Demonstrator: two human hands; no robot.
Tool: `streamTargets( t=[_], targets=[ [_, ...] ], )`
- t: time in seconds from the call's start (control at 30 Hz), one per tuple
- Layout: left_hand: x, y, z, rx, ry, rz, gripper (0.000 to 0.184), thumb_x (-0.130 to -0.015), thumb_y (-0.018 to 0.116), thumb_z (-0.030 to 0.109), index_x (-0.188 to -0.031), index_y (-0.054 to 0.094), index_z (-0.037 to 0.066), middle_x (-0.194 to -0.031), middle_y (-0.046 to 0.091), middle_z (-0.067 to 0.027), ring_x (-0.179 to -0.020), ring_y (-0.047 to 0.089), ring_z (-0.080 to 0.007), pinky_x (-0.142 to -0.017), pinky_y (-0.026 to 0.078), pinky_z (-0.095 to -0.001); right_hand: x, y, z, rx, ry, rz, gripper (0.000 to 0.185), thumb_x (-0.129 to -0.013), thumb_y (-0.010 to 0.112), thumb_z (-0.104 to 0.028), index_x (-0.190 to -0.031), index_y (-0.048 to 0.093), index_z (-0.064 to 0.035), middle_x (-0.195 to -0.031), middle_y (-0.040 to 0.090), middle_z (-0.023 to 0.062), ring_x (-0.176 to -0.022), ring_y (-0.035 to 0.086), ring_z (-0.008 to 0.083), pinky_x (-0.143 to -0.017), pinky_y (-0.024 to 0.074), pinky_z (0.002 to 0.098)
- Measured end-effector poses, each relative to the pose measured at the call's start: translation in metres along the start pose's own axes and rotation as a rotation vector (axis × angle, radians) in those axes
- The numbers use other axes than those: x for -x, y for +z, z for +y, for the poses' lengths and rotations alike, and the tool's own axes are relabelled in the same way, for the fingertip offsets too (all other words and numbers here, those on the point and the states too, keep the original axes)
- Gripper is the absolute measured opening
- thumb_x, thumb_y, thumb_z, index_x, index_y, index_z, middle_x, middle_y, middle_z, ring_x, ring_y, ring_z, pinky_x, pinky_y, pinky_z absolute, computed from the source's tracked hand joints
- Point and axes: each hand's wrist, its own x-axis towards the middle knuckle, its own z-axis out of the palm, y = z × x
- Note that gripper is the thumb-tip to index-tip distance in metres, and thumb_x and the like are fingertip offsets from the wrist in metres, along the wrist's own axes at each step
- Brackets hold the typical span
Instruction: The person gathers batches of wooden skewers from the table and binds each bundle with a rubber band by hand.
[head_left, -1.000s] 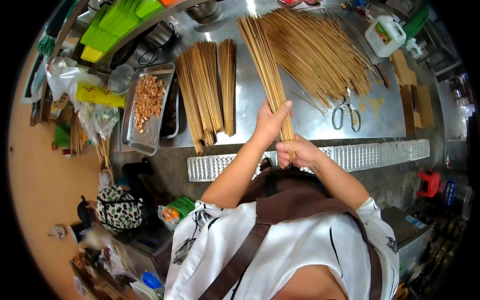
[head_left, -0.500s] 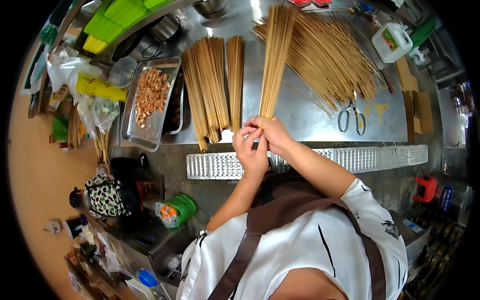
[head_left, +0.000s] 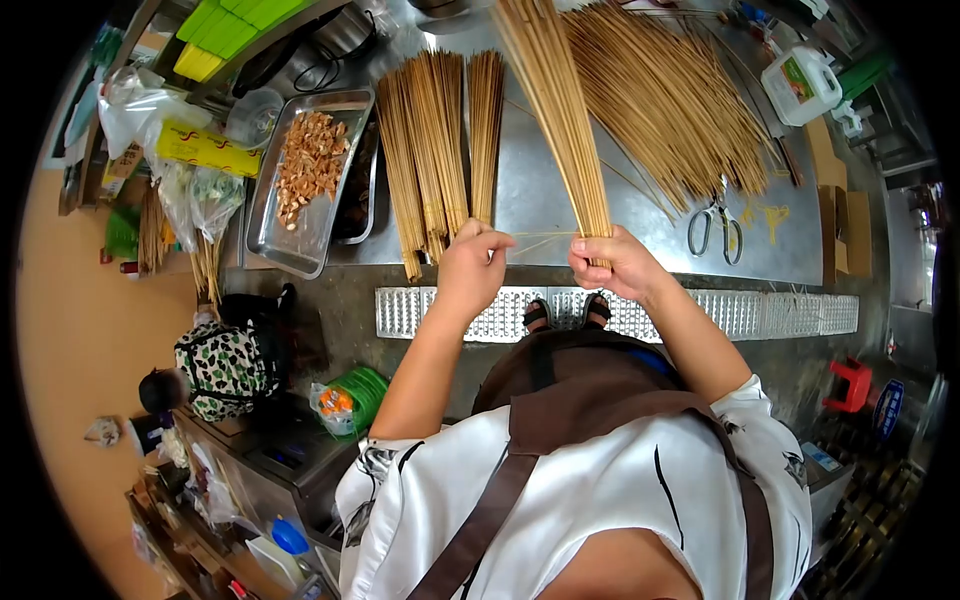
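My right hand (head_left: 618, 264) is closed around the near end of a bundle of bamboo skewers (head_left: 556, 110), which leans away over the table. From that end a thin yellow rubber band (head_left: 542, 236) stretches sideways to my left hand (head_left: 472, 268), whose fingers pinch it. Left of the held bundle, several tied skewer bundles (head_left: 440, 140) lie side by side, their near ends close to my left hand. A wide pile of loose skewers (head_left: 672, 100) spreads to the right. Scissors (head_left: 715, 232) lie below the pile, with more yellow bands (head_left: 773, 216) beside them.
A metal tray (head_left: 262, 225) of brown chopped pieces stands at the left of the steel table (head_left: 660, 245). At the back right is a white jug (head_left: 803, 84). Another person (head_left: 222, 370) sits low at the left. A metal grating (head_left: 715, 315) runs along the floor.
My hands, together at the bundle's near end before, are now apart. The left has moved left, stretching the band; the right has shifted right with the bundle, which now tilts left at its far end.
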Motion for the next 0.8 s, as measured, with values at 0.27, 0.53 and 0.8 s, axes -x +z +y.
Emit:
streamTargets(
  t=[0.27,0.53,0.8],
  targets=[
    [-0.034,0.039,0.038,0.955,-0.333,-0.585,0.066,-0.068,0.076,0.03,-0.117,0.045,-0.001,-0.102,0.053,-0.0073,-0.092,0.051,-0.0147,-0.078,0.045,-0.029,0.019,-0.009,-0.008,0.209,0.002,0.101,0.021,-0.076,0.059,-0.003,-0.097,0.059,-0.0017,-0.051,0.044,0.0017,-0.04,0.037,0.0077,-0.04,0.0286,0.0224],
    [-0.054,0.04,0.035,1.164,-0.329,-0.566,0.063,-0.071,0.07,0.033,-0.123,0.043,0.007,-0.101,0.04,0.0023,-0.078,0.041,-0.0037,-0.058,0.033,-0.0156,0.038,-0.019,-0.019,-0.191,-0.303,-0.141,0.017,-0.081,0.053,-0.008,-0.098,0.058,-0.0082,-0.059,0.041,-0.0037,-0.043,0.034,0.0045,-0.046,0.0274,0.0222],
    [-0.066,0.062,0.046,1.151,-0.41,-0.682,0.059,-0.073,0.068,0.031,-0.119,0.046,0.002,-0.097,0.044,-0.0008,-0.072,0.042,-0.0038,-0.057,0.034,-0.0158,0.045,-0.032,-0.014,0.1,-0.149,-0.012,0.014,-0.075,0.056,-0.005,-0.089,0.056,-0.0015,-0.061,0.049,0.001,-0.042,0.038,0.0054,-0.04,0.0265,0.0217]
  ],
)
